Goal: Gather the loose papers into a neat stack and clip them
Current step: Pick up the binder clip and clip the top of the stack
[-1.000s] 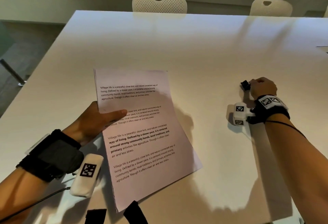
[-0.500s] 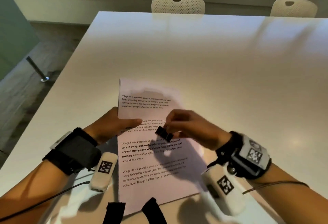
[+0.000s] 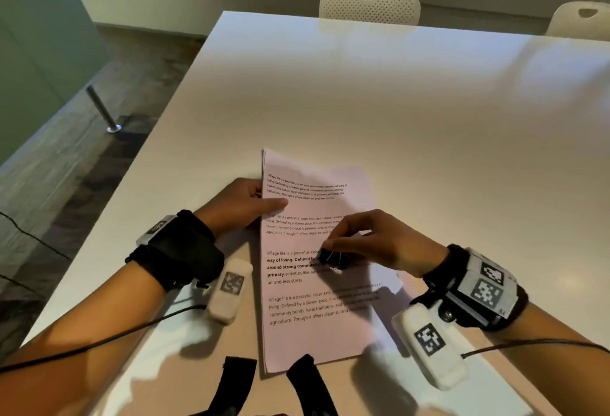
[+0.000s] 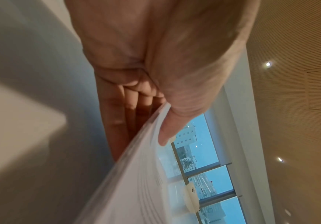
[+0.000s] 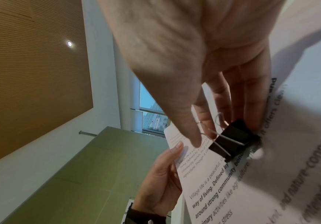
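Observation:
A stack of printed papers (image 3: 317, 326) lies squared up near the table's front edge. My left hand (image 3: 246, 206) grips its left edge, thumb on top and fingers beneath; the left wrist view shows the thumb (image 4: 172, 125) pressing the papers (image 4: 136, 181). My right hand (image 3: 369, 240) hovers over the middle of the top sheet and pinches a black binder clip (image 3: 335, 259). In the right wrist view the binder clip (image 5: 232, 141) sits between my right hand's fingertips (image 5: 195, 142), its wire handles showing, just above the papers (image 5: 222, 181). My left hand (image 5: 161, 178) shows there too.
The white table (image 3: 396, 102) stretches far ahead and to the right. Two white chairs (image 3: 369, 3) stand at its far edge. The table's left edge drops to the floor, where a metal post (image 3: 102, 108) stands.
My right hand took the binder clip from the right side of the table and brought it left, over the papers. The left hand still holds the stack, now laid straighter.

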Demonstrator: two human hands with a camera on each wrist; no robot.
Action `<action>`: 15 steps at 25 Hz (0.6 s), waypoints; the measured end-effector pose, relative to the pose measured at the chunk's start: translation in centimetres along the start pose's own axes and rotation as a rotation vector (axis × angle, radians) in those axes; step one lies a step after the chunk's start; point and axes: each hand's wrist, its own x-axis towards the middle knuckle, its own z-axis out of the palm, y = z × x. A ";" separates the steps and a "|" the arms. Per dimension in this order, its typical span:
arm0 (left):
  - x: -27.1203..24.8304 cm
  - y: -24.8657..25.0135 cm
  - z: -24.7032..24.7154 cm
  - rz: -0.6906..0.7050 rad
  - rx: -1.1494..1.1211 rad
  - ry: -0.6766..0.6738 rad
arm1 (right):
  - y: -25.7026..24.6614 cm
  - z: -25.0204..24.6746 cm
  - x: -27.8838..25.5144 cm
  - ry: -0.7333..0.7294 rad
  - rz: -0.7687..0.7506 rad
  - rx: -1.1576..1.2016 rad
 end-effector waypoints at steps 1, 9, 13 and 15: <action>0.1 0.2 -0.2 -0.009 -0.007 0.006 | 0.0 -0.1 0.1 -0.004 0.006 -0.016; 2.2 0.5 -1.9 -0.097 -0.064 0.180 | -0.3 -1.7 1.5 -0.061 0.095 0.083; 2.8 0.4 -2.3 -0.119 -0.146 0.205 | -0.8 -2.8 2.6 -0.067 0.086 0.139; 2.9 0.5 -2.3 -0.120 -0.177 0.207 | -1.3 -3.6 3.3 -0.041 0.047 0.105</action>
